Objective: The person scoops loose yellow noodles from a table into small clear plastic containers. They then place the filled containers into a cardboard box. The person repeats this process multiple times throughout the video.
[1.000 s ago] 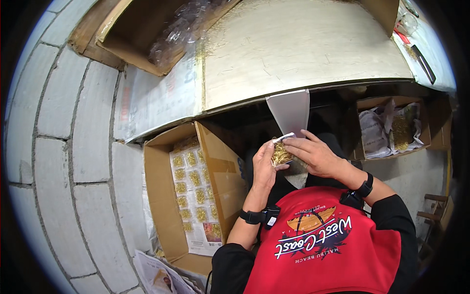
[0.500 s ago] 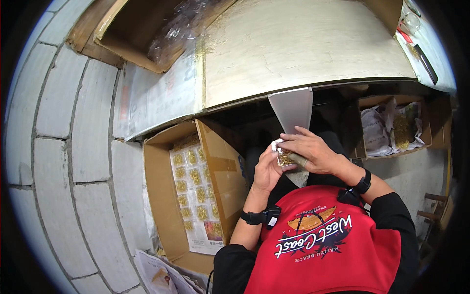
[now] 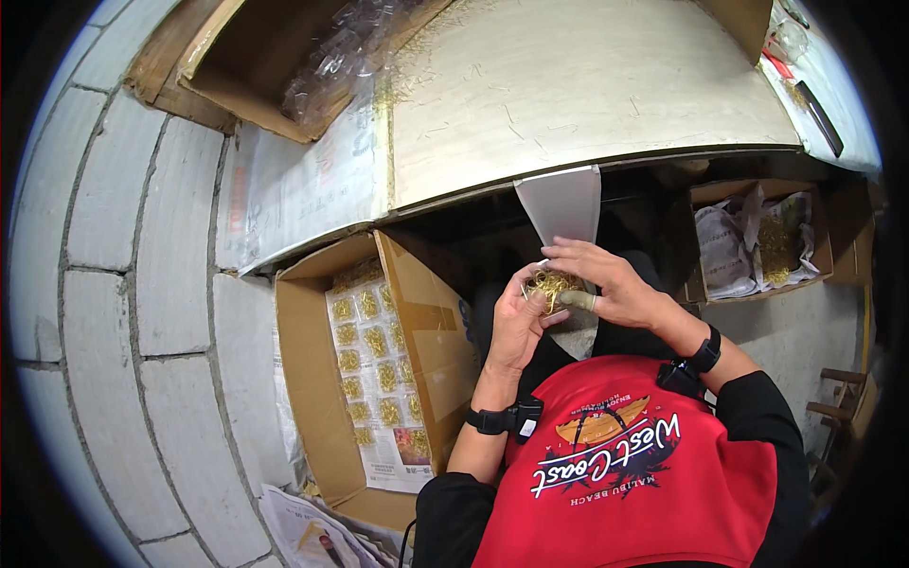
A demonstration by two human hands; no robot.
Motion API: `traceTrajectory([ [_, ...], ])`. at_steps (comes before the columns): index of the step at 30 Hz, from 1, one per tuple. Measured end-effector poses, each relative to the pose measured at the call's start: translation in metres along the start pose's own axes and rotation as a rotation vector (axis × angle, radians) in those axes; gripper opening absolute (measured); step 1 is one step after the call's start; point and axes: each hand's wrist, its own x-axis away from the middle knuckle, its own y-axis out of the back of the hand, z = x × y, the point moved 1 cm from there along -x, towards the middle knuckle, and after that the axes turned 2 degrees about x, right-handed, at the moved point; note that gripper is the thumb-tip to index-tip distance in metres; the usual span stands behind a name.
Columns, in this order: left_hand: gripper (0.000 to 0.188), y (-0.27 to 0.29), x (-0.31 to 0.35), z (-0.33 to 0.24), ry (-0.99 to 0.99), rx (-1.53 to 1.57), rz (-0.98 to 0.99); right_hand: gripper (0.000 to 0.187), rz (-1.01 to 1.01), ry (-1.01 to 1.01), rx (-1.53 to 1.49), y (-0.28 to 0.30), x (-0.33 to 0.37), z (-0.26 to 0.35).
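Above my lap, my left hand is closed round a small clear box whose heap of thin gold-coloured wire pieces shows between my hands. From the other side my right hand cups the same box, its fingers across the far side and its thumb at the near side. A pale cover sits on that thumb. My fingers hide most of the box's walls. Just beyond my hands is a grey-white metal chute that narrows toward me, its lower end partly hidden behind them.
At my left stands a cardboard box with rows of filled clear boxes on newspaper. Another carton at right holds paper and gold pieces. The pale worktop bears scattered pieces. Clear empty packs fill a carton at upper left.
The white edge at the top of the small box no longer shows, and the gold heap is more exposed. My right fingers have shifted slightly upward; both hands stay together.
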Motion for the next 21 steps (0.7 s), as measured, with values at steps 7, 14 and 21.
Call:
traceTrajectory([
  [7, 0.023, 0.01, -0.007, 0.007, -0.03, 0.001, -0.248, 0.051, 0.186, 0.073, 0.324, -0.004, 0.005, 0.008],
  [14, 0.026, 0.01, -0.007, 0.009, -0.054, 0.037, -0.269, 0.049, 0.24, 0.14, 0.41, -0.014, 0.006, 0.005],
  [21, 0.021, 0.031, -0.004, 0.007, 0.035, -0.174, -0.381, 0.037, -0.183, 0.077, 0.176, 0.021, -0.029, -0.005],
])
